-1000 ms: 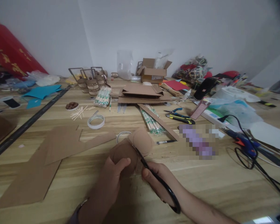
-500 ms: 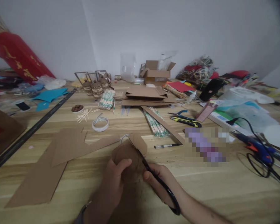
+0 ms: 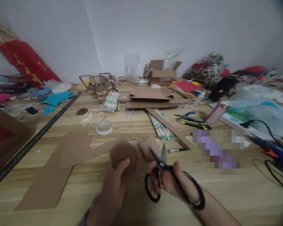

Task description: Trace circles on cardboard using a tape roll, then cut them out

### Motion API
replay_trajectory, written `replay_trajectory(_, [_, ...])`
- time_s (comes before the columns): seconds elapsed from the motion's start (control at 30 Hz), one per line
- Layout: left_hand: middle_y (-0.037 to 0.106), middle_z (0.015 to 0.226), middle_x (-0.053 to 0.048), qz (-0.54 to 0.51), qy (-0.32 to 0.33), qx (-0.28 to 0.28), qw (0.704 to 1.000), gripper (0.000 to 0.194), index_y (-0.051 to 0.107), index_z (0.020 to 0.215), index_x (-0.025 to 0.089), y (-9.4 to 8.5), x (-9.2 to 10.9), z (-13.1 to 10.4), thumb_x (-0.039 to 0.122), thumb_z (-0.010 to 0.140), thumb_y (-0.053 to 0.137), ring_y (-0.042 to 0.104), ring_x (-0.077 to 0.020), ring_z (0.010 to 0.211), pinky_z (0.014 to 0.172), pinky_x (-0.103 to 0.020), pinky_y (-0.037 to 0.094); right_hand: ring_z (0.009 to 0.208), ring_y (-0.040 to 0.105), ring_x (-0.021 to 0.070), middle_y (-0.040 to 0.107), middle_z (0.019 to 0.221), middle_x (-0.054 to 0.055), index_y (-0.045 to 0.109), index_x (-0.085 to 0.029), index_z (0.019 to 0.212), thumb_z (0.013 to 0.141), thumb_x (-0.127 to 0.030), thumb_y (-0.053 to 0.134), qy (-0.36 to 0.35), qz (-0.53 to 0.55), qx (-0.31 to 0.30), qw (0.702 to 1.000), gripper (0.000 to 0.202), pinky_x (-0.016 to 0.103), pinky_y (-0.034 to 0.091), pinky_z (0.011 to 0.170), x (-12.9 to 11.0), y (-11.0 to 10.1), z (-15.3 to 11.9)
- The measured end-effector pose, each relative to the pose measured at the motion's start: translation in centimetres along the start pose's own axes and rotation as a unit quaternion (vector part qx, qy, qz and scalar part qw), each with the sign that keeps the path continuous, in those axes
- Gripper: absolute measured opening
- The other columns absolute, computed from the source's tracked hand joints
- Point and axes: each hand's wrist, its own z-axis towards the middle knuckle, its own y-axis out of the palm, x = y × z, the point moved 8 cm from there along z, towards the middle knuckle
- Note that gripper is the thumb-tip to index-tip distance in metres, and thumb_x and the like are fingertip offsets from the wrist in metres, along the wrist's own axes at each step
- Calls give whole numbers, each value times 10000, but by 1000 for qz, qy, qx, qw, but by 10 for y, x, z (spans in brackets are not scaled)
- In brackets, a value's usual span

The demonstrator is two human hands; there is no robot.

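Right hand [image 3: 171,183] holds black-handled scissors [image 3: 162,164], fingers through the loops, blades spread. Left hand [image 3: 114,180] pinches a rounded cardboard piece [image 3: 124,155], thumb on top; fingers underneath hidden. Half a second ago the blades sat in the cardboard, between two joined lobes; now they are clear and the smaller offcut [image 3: 149,148] lies separate, just right of the held piece. Judgement: that cut is through. Held piece hangs low over the table [image 3: 240,191], centre front, its broad face up, drawn curve visible. Scissors' long axis runs from loops near the wearer to tips pointing away, slightly left.
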Motion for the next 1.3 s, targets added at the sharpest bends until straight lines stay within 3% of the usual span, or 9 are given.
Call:
replay_trajectory(0.1, [768,952,-19,-78,-18,22,997,484,689,1013,226,7,4,-4,387,588,855,704,-233,861,641,-272,541,501,443,108,504,622,-25,686,-161,967,797,-850,572,-32,-26,-7,999,718,244,376,530,-14,2,-6])
replay_trajectory(0.23, [758,802,-3,-84,-40,-18,995,503,729,938,186,17,-1,-8,326,497,928,664,-167,683,553,-221,485,598,527,141,592,696,2,684,-169,1006,772,-587,802,-106,-222,254,935,493,256,410,569,-36,-30,-16])
replay_trajectory(0.3, [758,786,-16,-58,-52,-73,994,512,747,962,171,25,-7,-10,356,521,930,659,-170,660,533,-225,466,647,574,165,630,761,15,659,-186,1035,737,-528,818,-116,-227,311,916,481,277,462,606,-39,-35,-17])
replay_trajectory(0.4, [764,784,-33,10,-58,-149,987,544,763,1030,157,33,-13,-12,387,561,913,663,-192,669,536,-242,446,648,575,169,615,741,-3,653,-199,1003,708,-402,767,-101,-232,301,919,376,281,478,604,-41,-33,-13])
replay_trajectory(0.6, [802,1001,-78,48,-104,-269,956,585,757,1119,175,48,-18,-22,326,570,893,700,-316,1002,868,-372,512,575,484,136,545,661,-27,688,-191,868,671,-254,597,-71,-374,260,887,225,250,395,550,-46,-22,-12])
replay_trajectory(0.8, [805,875,-108,-51,-158,-293,942,433,813,918,219,49,-5,-31,537,633,883,741,-301,814,730,-361,535,654,581,158,629,741,-2,665,-205,889,695,-205,546,-88,-438,182,876,228,246,462,600,-50,-5,-6])
replay_trajectory(0.93, [801,822,-71,-27,-156,-320,934,382,823,871,222,50,-4,-33,474,599,917,732,-262,782,709,-298,505,638,578,145,642,737,-17,678,-209,933,697,-145,558,-63,-469,100,875,272,213,448,571,-52,4,-2])
replay_trajectory(1.1, [820,864,-15,16,-105,-247,963,305,812,926,228,46,-12,-25,294,633,862,734,-250,875,788,-291,512,613,554,140,628,715,-25,683,-210,981,732,-149,586,-97,-499,104,855,274,214,432,560,-55,2,1])
replay_trajectory(1.3, [827,866,-57,9,-114,-161,980,404,788,923,189,34,-13,-20,355,569,890,733,-254,748,712,-337,557,554,553,129,624,661,-32,657,-195,1027,785,-262,633,-147,-495,152,843,253,226,442,552,-55,-8,-2])
